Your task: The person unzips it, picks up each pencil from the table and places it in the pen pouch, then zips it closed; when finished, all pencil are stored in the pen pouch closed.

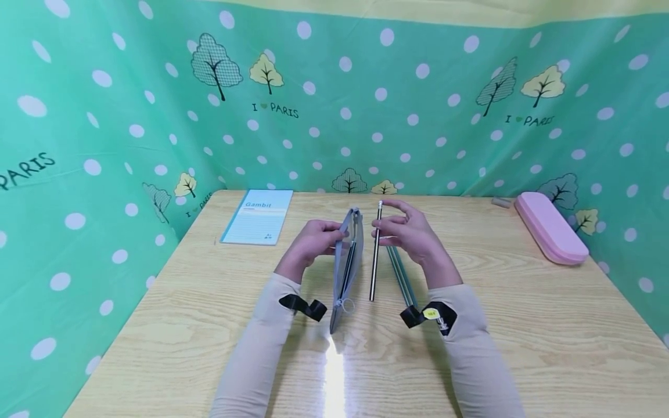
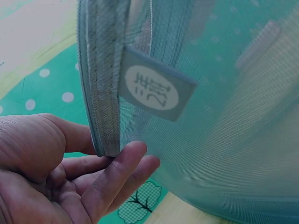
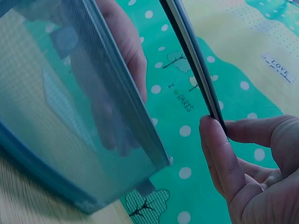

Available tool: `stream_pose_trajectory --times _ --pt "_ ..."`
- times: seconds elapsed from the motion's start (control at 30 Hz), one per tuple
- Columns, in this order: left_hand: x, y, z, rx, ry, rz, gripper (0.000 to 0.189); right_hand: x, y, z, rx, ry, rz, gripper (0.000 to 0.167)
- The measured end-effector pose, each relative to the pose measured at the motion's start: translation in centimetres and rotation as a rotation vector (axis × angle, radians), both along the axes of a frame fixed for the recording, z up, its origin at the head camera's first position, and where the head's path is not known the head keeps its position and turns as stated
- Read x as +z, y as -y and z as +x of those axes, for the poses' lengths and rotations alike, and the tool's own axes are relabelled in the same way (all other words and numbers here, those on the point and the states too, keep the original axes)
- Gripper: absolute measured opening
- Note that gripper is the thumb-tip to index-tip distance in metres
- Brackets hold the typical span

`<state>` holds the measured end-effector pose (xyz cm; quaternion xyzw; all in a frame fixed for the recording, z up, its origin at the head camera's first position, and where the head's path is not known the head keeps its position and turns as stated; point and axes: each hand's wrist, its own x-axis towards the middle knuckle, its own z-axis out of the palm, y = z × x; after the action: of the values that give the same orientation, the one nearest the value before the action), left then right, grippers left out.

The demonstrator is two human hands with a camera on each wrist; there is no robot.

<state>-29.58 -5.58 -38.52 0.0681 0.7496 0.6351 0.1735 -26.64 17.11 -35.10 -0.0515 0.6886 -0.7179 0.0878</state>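
Note:
My left hand (image 1: pixel 316 239) holds a grey-blue mesh zip pouch (image 2: pixel 219 126) upright by its zipped edge, near a corner. A fabric label (image 2: pixel 152 84) sticks out beside the zip. Dark, slim pencils (image 1: pixel 348 267) show inside the pouch in the head view. Just right of it, my right hand (image 1: pixel 413 235) pinches a black-and-white striped pencil (image 1: pixel 374 264) near its upper, white-tipped end. The pencil hangs almost upright, apart from the pouch. Under my right wrist, dark green striped pencils (image 1: pixel 401 276) lie on the table.
A light blue notebook (image 1: pixel 258 217) marked Gambit lies at the back left of the wooden table (image 1: pixel 522 348). At the back right lies a pink pencil case (image 1: pixel 551 229), with a small grey block (image 1: pixel 501 202) beside it. A green dotted curtain (image 1: pixel 334 133) surrounds the table.

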Motion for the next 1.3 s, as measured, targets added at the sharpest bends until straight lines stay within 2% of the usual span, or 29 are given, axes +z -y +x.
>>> stream_pose_trajectory --times 0.8,1.3 --pt "0.1 -0.3 -0.2 0.009 0.009 0.000 0.033 -0.9 2.8 -0.3 -0.181 0.006 -0.105 0.062" --pt "0.1 -0.1 -0.2 0.009 0.017 0.002 0.033 -1.0 4.0 0.0 -0.201 0.004 -0.037 0.062"
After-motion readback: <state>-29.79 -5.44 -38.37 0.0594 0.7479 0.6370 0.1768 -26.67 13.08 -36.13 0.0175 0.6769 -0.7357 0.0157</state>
